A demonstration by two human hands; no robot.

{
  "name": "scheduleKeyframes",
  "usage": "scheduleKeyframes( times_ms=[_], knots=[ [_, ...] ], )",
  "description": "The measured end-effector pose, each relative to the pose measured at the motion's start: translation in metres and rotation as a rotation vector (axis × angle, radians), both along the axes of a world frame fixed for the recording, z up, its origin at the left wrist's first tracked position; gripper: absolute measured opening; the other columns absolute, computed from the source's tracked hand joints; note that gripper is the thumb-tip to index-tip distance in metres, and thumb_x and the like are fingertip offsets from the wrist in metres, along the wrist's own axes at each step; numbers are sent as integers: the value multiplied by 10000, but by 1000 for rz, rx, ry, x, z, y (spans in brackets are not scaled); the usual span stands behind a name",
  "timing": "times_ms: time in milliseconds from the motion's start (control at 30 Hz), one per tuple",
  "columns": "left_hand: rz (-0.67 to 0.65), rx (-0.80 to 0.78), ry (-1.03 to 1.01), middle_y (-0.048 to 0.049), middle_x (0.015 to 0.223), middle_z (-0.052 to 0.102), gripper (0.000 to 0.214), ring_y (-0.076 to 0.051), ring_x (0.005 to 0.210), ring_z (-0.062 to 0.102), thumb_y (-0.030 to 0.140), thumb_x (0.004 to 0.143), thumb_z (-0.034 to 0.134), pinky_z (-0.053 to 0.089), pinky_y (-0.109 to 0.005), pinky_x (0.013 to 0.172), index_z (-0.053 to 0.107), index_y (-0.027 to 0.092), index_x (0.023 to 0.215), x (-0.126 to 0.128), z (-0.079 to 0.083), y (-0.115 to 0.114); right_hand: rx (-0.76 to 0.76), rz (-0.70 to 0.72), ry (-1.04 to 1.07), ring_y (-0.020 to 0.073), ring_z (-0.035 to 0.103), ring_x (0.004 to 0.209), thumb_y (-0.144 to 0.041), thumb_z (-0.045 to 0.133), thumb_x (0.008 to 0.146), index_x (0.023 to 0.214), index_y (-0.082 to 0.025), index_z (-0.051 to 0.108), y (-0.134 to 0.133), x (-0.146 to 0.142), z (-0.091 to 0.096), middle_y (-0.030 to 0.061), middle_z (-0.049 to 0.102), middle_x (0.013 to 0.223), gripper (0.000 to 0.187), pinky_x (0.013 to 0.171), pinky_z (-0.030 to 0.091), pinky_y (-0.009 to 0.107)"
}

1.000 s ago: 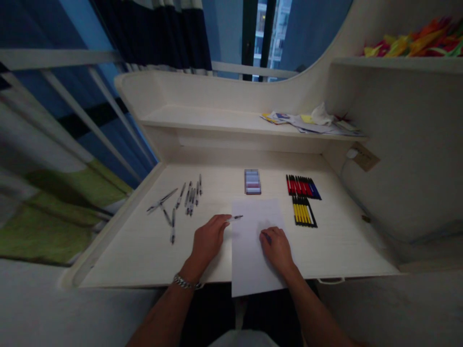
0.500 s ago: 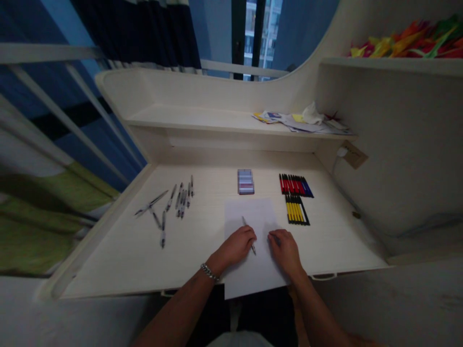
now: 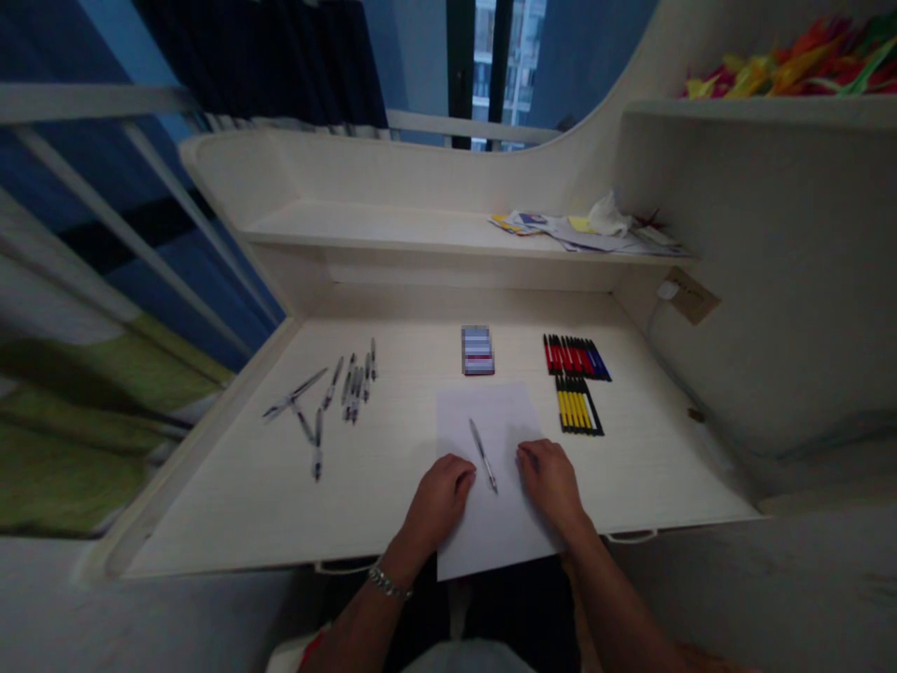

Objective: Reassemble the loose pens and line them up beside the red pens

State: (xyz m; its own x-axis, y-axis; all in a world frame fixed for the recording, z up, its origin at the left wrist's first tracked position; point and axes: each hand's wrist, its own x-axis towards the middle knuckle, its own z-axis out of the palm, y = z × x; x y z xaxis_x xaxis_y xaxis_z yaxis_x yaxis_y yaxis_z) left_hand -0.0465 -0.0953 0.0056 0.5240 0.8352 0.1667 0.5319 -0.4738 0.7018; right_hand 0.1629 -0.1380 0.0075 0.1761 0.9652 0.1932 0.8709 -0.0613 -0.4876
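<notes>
A clear pen [image 3: 483,455] with a dark tip lies slanted on a white sheet of paper [image 3: 491,537], touched by neither hand. My left hand [image 3: 440,494], with a chain bracelet at its wrist, rests at the sheet's left side, just left of the pen. Its fingers are curled in, and nothing shows in them. On the right part of the sheet lies my right hand [image 3: 550,475], likewise curled, with no object visible in its fingers. The paper's near end hangs past the desk edge.
Several clear pens [image 3: 356,391] are scattered on the left of the desk [image 3: 231,505]. A phone [image 3: 477,350] lies beyond the paper. Red and blue pens [image 3: 575,357] stand in a row at right, above yellow pens [image 3: 575,407]. Papers [image 3: 595,232] lie on the shelf.
My left hand has let go of the pen and drawn back left and toward me. The pen stays on the paper. My right hand is almost unmoved.
</notes>
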Motion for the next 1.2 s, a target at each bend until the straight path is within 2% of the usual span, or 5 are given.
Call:
scheduleKeyframes(
  times_ms=[500,667,767,1000,1200],
  knots=[
    [27,39,-17,-61,844,622,176,-212,848,541,142,867,464,414,-349,794,612,191,786,-2,-6,-9,-296,-4,-83,246,634,882,-501,489,866,1009,-181,637,64,-61,19,111,691,950,380,732,418,321],
    [29,18,-6,-66,837,638,177,-214,844,558,132,846,476,420,-350,795,627,189,775,-3,-3,-6,-331,-67,-79,267,636,886,-440,493,863,980,-168,640,74,-68,19,144,687,983,330,725,423,351],
    [53,-26,-14,-79,868,662,162,-223,859,584,165,839,499,428,-359,818,659,184,826,-3,2,-4,-276,-59,123,247,633,866,-408,493,862,896,-177,663,77,-58,15,129,696,923,288,734,423,344],
    [117,-335,-367,-56,857,688,290,-195,773,621,391,897,458,459,-304,726,661,188,930,15,17,-3,-88,118,1108,161,589,653,-455,602,776,821,-164,668,62,-48,12,52,678,754,302,609,445,274],
    [217,-597,-619,-33,673,631,348,-163,602,595,487,866,483,446,-266,568,588,154,867,35,5,-12,-35,-8,1352,152,583,663,-487,646,739,961,-159,673,52,-59,21,79,692,854,397,589,451,269]
  ],
)
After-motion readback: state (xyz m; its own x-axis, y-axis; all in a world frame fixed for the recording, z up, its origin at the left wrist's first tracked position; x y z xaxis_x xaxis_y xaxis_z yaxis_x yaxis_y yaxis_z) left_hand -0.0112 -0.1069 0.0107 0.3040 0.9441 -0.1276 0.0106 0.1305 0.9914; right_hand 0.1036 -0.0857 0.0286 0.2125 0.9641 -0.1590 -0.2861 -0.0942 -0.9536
